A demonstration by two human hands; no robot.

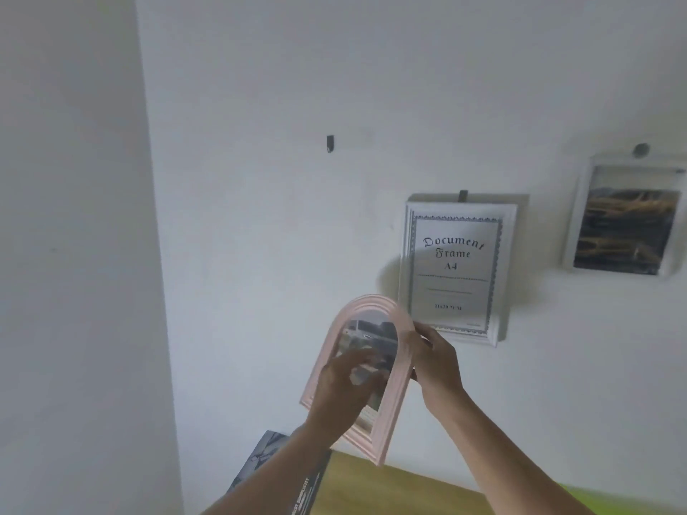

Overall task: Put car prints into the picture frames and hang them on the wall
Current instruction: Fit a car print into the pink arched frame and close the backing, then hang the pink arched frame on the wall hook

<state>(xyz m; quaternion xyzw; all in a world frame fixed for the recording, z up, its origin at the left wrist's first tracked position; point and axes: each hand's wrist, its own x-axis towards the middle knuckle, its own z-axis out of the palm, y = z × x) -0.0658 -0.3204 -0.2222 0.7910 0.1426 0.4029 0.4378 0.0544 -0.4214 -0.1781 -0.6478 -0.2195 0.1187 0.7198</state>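
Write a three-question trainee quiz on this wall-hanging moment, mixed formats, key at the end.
1. True or false: the dark wall hook at upper left has no frame on it.
2. Which frame holds a placeholder sheet, not a car print? A) pink arched frame B) white document frame C) white frame at far right
3. Fill in: the right hand grips the arched frame's ___ edge, while the left hand lies across its front.

Key: 1 true; 2 B; 3 right

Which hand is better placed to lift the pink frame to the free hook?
Right, probably. The right hand grips the pink frame's edge; the left hand lies blurred across its front, grip unclear. The free hook sits above.
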